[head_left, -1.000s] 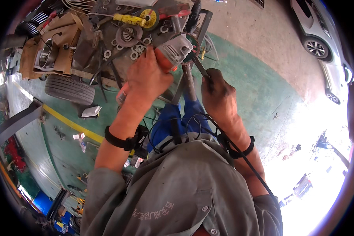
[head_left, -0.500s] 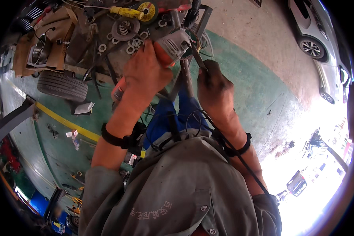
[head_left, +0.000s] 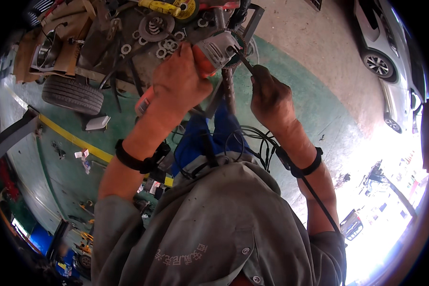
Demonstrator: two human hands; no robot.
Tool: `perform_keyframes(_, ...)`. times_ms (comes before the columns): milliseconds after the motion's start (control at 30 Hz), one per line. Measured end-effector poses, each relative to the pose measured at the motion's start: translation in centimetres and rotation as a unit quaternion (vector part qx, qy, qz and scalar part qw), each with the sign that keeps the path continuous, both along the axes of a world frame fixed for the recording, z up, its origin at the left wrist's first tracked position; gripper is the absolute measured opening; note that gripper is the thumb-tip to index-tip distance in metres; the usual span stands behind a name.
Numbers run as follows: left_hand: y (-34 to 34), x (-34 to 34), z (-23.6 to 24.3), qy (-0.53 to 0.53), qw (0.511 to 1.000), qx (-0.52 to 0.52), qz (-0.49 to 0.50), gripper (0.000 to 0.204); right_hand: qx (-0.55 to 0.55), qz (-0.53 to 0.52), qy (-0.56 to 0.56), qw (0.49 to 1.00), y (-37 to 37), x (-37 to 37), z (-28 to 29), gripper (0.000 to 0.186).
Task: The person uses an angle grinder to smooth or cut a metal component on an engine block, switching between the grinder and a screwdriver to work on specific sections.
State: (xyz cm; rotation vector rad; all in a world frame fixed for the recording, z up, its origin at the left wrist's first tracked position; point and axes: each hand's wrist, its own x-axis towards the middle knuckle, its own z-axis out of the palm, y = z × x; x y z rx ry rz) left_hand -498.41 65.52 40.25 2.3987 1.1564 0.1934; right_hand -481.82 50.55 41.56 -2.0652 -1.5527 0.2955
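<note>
My left hand (head_left: 180, 85) is wrapped round the body of an orange and grey angle grinder (head_left: 216, 49), whose rear end shows below the wrist. A thin, dark toothed-looking disc (head_left: 243, 45) sits at the grinder's head. My right hand (head_left: 273, 101) is closed on a narrow dark metal bar (head_left: 244, 61). The bar's far end meets the grinder's head beside the disc; whether it is fixed there I cannot tell. Just below the head, a rusty metal tube (head_left: 228, 88) runs toward my legs.
On the cluttered bench lie several washers (head_left: 167, 46), a round metal plate (head_left: 156, 26) and a yellow-handled tool (head_left: 159, 6). A tyre (head_left: 73, 95) stands beside it at left. Black cable (head_left: 260, 133) hangs by my waist. A silver car (head_left: 391, 62) is at the right.
My right hand has shifted right, and the bar has swung with it to a more slanted angle. My left hand keeps its hold on the grinder. The whole view has moved slightly.
</note>
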Motion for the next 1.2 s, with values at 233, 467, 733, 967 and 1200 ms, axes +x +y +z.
perform_keyframes(233, 0.1, 0.0, 0.3, 0.002, 1.0, -0.004, -0.003, 0.053, 0.018, 0.061, -0.009, 0.998, 0.1, 1.8, -0.4, 0.034)
perform_keyframes(467, -0.1, 0.0, 0.5, 0.037, 0.999, -0.018, 0.009, 0.055, 0.023, 0.102, -0.018, 0.994, 0.5, 3.1, -0.3, 0.034)
perform_keyframes(733, -0.3, 0.1, 0.3, 0.034, 0.999, -0.007, 0.015, 0.056, -0.071, -0.015, -0.035, 0.997, 0.7, -0.9, 2.0, 0.03)
perform_keyframes(967, 0.0, 0.0, 0.6, 0.044, 0.999, -0.028, -0.004, 0.062, -0.01, 0.111, -0.083, 0.99, 1.1, 3.4, 0.3, 0.036)
perform_keyframes(1200, 0.3, 0.1, 0.9, 0.041, 0.999, -0.035, -0.001, 0.076, -0.044, 0.137, -0.066, 0.987, 2.0, 4.9, 1.4, 0.037)
